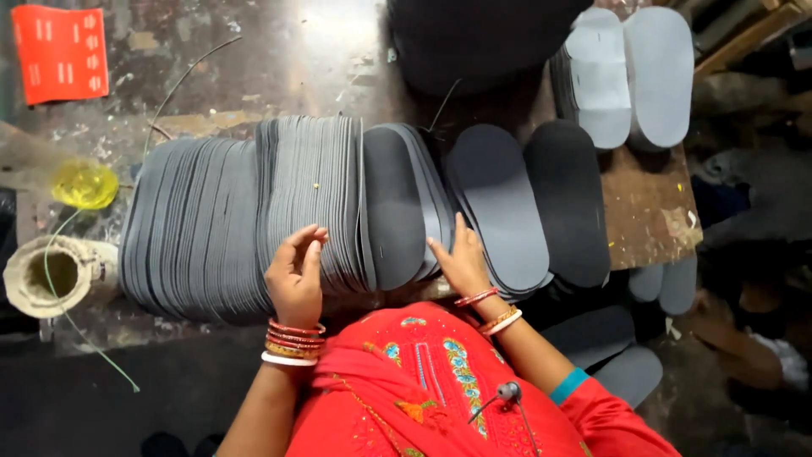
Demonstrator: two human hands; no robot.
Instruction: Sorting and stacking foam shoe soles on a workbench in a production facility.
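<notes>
We've got the left hand w/ fingers curled, fingertips on the fanned row of thin dark grey foam insoles; right hand lies flat on the row's right end. Row leans, prob slides if nudged. Further back: pale grey soles, smooth, oval

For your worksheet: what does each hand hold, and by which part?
Neither grips anything: left hand and right hand rest on the near edges of the fanned grey sole sheets.
</notes>
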